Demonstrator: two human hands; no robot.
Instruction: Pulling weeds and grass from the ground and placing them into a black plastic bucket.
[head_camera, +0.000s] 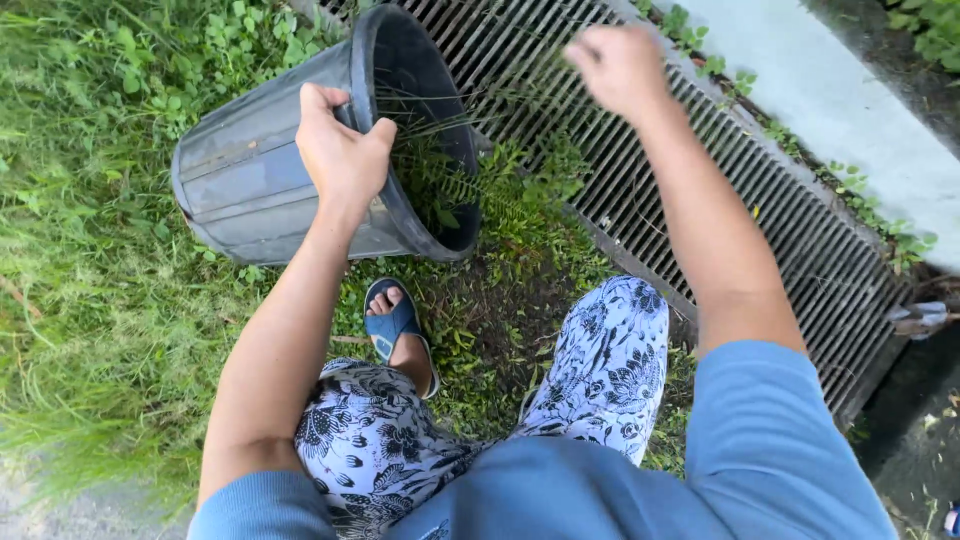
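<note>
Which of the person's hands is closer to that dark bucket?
Left. The left hand grips the rim of the tilted bucket; the right hand is raised, blurred, over the metal grate.

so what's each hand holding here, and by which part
The left hand grips the dark bucket by its rim, with the bucket tilted on its side. The right hand is closed in a fist and blurred; what it holds, if anything, cannot be told.

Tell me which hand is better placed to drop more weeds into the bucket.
Right, probably. The right hand is raised, blurred, fist closed above the drain grate near the bucket mouth. The left hand is occupied, gripping the tilted bucket's rim.
</note>
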